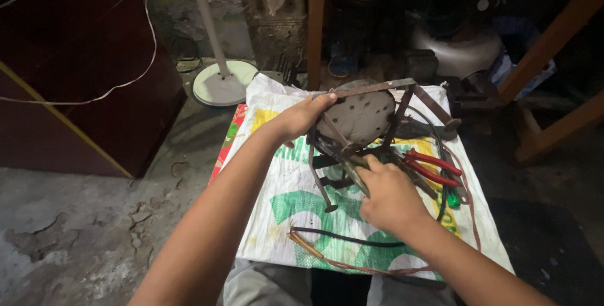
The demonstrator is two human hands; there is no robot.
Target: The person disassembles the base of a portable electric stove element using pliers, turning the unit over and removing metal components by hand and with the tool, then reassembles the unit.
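Your right hand (389, 198) covers most of the tool it's gripping, so you can't tell what kind it is. Behind the round metal plate (360, 116), the clutter is too dark to make out. Below it, the bottom edge cuts off the woven sack (296, 211), and the red-handled pliers (431, 166) hide their jaws under the frame.

Head-worn view, looking down, close over hands (352, 161)
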